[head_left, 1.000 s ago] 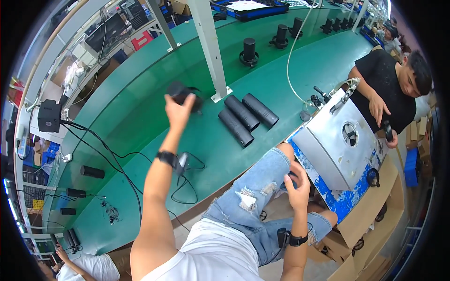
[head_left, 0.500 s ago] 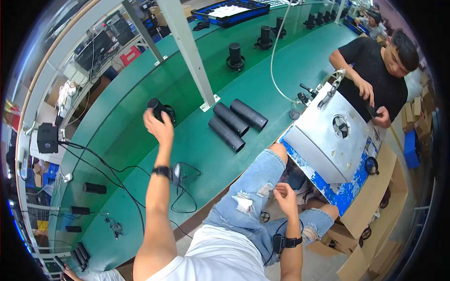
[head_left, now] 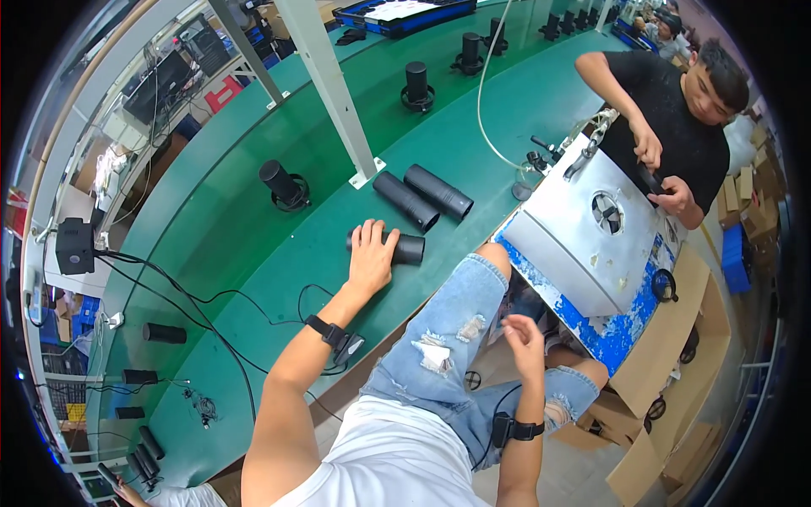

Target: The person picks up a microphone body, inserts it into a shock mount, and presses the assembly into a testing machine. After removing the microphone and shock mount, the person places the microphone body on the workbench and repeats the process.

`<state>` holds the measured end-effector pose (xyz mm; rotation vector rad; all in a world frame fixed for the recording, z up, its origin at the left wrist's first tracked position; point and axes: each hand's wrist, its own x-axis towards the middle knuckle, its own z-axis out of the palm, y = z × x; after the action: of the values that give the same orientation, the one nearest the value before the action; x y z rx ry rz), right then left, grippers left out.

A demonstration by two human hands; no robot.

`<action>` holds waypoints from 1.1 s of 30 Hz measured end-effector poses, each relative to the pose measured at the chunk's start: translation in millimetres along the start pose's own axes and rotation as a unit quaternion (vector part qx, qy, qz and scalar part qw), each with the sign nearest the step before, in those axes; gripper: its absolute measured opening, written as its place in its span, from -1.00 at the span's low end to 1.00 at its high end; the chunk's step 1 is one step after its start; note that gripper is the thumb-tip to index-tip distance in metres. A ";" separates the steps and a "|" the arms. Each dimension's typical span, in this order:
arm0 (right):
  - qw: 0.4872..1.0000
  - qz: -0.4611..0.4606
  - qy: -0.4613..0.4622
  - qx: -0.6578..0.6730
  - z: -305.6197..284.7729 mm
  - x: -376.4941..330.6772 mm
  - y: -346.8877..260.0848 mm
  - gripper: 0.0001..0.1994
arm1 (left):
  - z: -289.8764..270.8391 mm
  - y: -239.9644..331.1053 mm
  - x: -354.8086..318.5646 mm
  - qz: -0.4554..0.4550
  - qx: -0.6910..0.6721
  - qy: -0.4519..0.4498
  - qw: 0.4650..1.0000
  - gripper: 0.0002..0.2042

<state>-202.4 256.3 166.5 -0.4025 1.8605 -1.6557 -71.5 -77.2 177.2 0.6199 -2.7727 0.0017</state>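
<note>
My left hand [head_left: 372, 258] lies over a black tube [head_left: 411, 249] on the green bench, its fingers bent round the tube's middle. Just beyond it, two more black tubes, a nearer one [head_left: 407, 202] and a farther one [head_left: 438, 192], rest side by side. My right hand [head_left: 525, 340] hovers above my lap near the right knee, fingers loosely bent and apart, with nothing visible in it. Left of the white post, a black cylinder with a ring base [head_left: 281, 185] stands tilted on the darker green strip.
A white post [head_left: 331, 93] is bolted to the bench. Black cables [head_left: 203, 314] run along the left. At right stands a metal box fixture [head_left: 591, 228] on a worn blue-and-white surface, beside an open carton [head_left: 676, 338]. A co-worker [head_left: 676, 127] handles a dark part behind it.
My left hand has left the standing cylinder with the ring base, moved right and nearer, and come down on the nearest lying tube. My right hand has risen slightly.
</note>
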 end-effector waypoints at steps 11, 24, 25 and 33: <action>0.989 -0.096 -0.038 0.103 12.6 -3.3 -71.4 -0.47 | -64.7 70.0 -0.1 -0.118 -0.427 -0.045 0.896 -0.36; 0.965 -0.154 0.203 0.069 -17.6 -53.1 -97.4 -0.29 | -86.6 196.5 43.3 0.021 -0.858 -0.167 0.485 -0.18; 0.959 -0.161 0.227 0.043 -35.7 -62.5 -99.5 -0.27 | -93.0 200.8 48.0 -0.013 -0.887 -0.207 0.412 -0.19; 0.913 -0.277 0.292 -0.070 -112.9 -68.4 -147.6 -0.38 | -66.8 216.4 44.6 0.095 -0.834 -0.270 0.471 -0.30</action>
<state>-244.2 360.3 329.8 -0.5808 2.4768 -2.2009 -180.8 104.9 267.7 -0.3629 -1.6321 -2.6838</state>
